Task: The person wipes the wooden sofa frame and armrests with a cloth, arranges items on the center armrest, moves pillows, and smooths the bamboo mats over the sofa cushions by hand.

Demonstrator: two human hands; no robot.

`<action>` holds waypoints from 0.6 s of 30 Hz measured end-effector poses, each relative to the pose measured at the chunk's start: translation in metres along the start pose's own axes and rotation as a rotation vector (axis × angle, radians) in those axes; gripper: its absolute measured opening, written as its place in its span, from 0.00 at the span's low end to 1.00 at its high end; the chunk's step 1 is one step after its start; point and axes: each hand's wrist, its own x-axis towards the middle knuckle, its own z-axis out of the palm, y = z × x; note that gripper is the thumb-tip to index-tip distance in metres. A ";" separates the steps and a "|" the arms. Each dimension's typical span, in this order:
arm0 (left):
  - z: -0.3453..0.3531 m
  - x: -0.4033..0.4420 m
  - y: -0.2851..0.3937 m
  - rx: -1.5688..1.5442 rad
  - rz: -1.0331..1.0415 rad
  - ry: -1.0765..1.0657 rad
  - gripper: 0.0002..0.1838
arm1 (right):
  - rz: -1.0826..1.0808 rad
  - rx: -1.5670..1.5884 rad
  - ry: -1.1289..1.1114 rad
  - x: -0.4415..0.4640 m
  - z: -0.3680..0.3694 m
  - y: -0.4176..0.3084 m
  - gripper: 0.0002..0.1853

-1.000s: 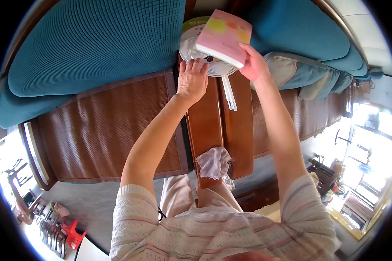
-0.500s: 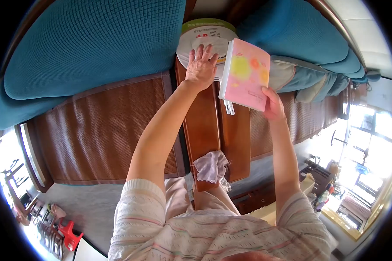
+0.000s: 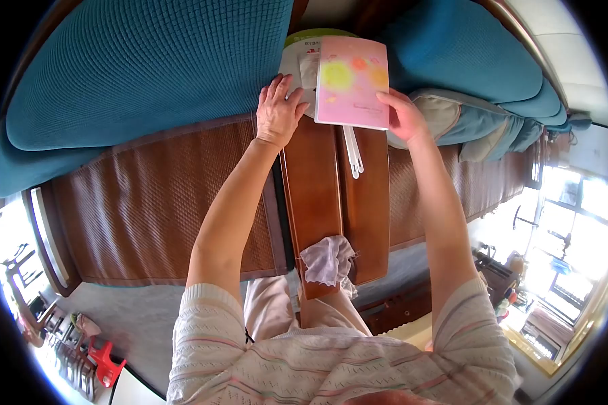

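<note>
Pink notebook point(image 3: 351, 81): held up over the far end of the wooden panels, its cover facing the camera, upright with a slight tilt; yellow and orange blotches mark the cover, and a small line of print, too fine to read, sits low on its right half.
Right hand point(image 3: 405, 116): closed on the notebook's lower right edge, thumb on the cover, the other fingers mostly hidden behind it.
Left hand point(image 3: 277, 111): open, back of the hand up, fingers loosely spread, with nothing visible in its hold; it is beside the edge of the left teal cushion, apart from the notebook, and whether the fingertips touch anything beneath cannot be told.
Round pale item point(image 3: 293, 66): behind the notebook and partly covered by it, green along its far rim, printed on its face.
White handles point(image 3: 352, 154): two slim ones, side by side, sticking out below the notebook toward the person; their other ends are hidden.
Wooden panels point(image 3: 311, 189): glossy reddish brown, running between two brown woven seats.
Crumpled cloth point(image 3: 327, 260): greyish lilac, lying at the near end of the panels.
Left teal cushion point(image 3: 148, 67): large and ribbed, standing along the back of the left seat.
Grey-blue pillow point(image 3: 479, 121): on the right seat, beyond the right hand.
</note>
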 end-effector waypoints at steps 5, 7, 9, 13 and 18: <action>-0.008 -0.005 0.002 0.022 0.033 -0.092 0.19 | 0.008 -0.014 -0.039 0.012 0.006 -0.007 0.19; -0.005 -0.004 -0.003 0.046 0.020 -0.097 0.20 | 0.023 -0.010 -0.051 0.014 0.007 -0.008 0.19; -0.001 -0.002 -0.005 0.061 0.006 -0.115 0.21 | 0.048 -0.001 -0.048 0.021 0.003 -0.005 0.20; 0.000 -0.003 -0.005 0.116 0.012 -0.134 0.22 | 0.041 -0.014 -0.057 0.039 0.005 -0.005 0.20; 0.009 -0.001 -0.007 0.093 -0.001 -0.048 0.21 | 0.047 -0.151 -0.012 0.069 0.007 -0.005 0.20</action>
